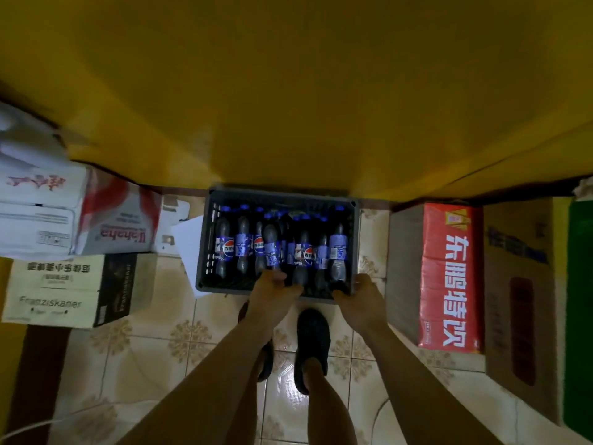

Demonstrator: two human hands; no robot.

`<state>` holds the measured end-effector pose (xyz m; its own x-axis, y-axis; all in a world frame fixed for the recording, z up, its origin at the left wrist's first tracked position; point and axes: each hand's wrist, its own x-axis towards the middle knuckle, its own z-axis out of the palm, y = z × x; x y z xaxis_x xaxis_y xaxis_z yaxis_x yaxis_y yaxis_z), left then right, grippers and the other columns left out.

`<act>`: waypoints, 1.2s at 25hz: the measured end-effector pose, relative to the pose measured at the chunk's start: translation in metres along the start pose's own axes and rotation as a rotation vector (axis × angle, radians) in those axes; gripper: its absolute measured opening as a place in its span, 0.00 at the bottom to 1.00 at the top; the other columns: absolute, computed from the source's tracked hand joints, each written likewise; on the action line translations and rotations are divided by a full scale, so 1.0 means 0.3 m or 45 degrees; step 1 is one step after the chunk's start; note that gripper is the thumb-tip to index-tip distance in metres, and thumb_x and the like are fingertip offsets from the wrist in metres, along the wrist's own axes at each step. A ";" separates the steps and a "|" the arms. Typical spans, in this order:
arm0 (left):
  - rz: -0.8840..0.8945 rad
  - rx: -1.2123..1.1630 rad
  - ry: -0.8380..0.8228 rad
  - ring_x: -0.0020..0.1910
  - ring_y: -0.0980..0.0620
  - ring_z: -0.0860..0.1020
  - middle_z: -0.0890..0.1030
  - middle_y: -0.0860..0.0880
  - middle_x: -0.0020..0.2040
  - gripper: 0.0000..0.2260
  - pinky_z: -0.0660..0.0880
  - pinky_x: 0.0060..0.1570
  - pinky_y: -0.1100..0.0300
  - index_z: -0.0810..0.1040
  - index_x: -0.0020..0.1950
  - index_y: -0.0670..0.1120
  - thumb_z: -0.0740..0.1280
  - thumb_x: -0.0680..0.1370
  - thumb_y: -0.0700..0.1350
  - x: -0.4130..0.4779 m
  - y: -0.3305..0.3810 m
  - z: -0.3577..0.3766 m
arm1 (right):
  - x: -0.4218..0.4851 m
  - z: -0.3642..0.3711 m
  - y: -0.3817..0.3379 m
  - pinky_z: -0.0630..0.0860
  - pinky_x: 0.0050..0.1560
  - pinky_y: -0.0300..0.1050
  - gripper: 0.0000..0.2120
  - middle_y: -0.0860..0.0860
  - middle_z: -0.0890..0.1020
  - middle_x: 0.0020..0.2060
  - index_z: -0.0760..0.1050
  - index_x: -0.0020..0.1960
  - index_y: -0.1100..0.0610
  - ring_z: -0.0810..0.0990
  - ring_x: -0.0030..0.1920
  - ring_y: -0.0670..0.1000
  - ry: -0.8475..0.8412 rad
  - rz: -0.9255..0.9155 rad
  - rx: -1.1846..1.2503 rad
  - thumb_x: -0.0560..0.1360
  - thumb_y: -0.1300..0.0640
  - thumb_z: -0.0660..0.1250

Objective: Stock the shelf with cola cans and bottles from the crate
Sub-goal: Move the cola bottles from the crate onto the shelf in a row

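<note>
**Hazards**

- Yellow surface (288, 91): it overhangs the far side of the crate (288, 195). If you lift the crate straight up, its far wall will likely strike this surface. Draw the crate toward you first.
- Cartons: a red pack (449, 274) stands right of the crate and a white carton (122, 220) left of it. Both are near, so swinging the crate sideways could catch them.
- Tiled floor (160, 332): it looks glossy. Your shoe (313, 345) is just on the near side of the crate, so a dropped load would land on it.
- Bottles (226, 247): they lie loose and partly stacked. Tilting the crate would probably roll them to one end and shift the weight.

**Hands**

- Right hand (357, 292): the fingers are curled over the crate's near right corner and grip the rim.
- Left hand (272, 289): the fingers are curled at the crate's near wall, over the bottle bases. You cannot tell whether they hold the rim or a bottle. An uneven hold would twist the crate.

**Appearance**

The crate is dark grey plastic with slotted walls and sits on the floor. The bottles inside lie on their sides, blue caps toward the far wall. They hold dark cola and carry blue labels with a round red, white and blue logo. No cans show.
</note>
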<state>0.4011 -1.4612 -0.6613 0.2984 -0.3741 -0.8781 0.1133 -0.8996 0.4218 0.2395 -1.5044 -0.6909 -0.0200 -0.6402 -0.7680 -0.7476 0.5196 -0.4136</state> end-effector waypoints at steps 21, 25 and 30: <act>0.166 0.308 -0.126 0.64 0.44 0.74 0.73 0.44 0.66 0.40 0.74 0.64 0.47 0.61 0.71 0.47 0.79 0.66 0.50 1.068 -0.432 0.327 | 0.709 0.561 0.328 0.75 0.57 0.65 0.42 0.70 0.70 0.67 0.69 0.71 0.60 0.74 0.62 0.72 0.708 -0.298 -1.068 0.61 0.54 0.82; 0.074 0.266 -0.121 0.60 0.46 0.76 0.75 0.44 0.63 0.35 0.73 0.56 0.57 0.62 0.70 0.45 0.77 0.69 0.38 1.069 -0.396 0.325 | 0.709 0.546 0.304 0.75 0.57 0.67 0.47 0.71 0.65 0.71 0.65 0.74 0.59 0.72 0.62 0.73 0.678 -0.285 -0.936 0.60 0.55 0.83; -0.353 -0.388 -0.488 0.51 0.45 0.82 0.84 0.42 0.56 0.20 0.80 0.45 0.53 0.76 0.64 0.43 0.73 0.73 0.39 0.963 -0.295 0.200 | 0.688 0.444 0.268 0.75 0.63 0.56 0.51 0.52 0.72 0.68 0.54 0.77 0.48 0.72 0.66 0.57 0.198 -0.072 0.142 0.60 0.58 0.77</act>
<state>0.4205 -1.5032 -0.9658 -0.1405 -0.2393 -0.9607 0.4240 -0.8914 0.1600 0.2638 -1.5194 -0.9479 -0.0888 -0.7450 -0.6611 -0.6726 0.5344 -0.5119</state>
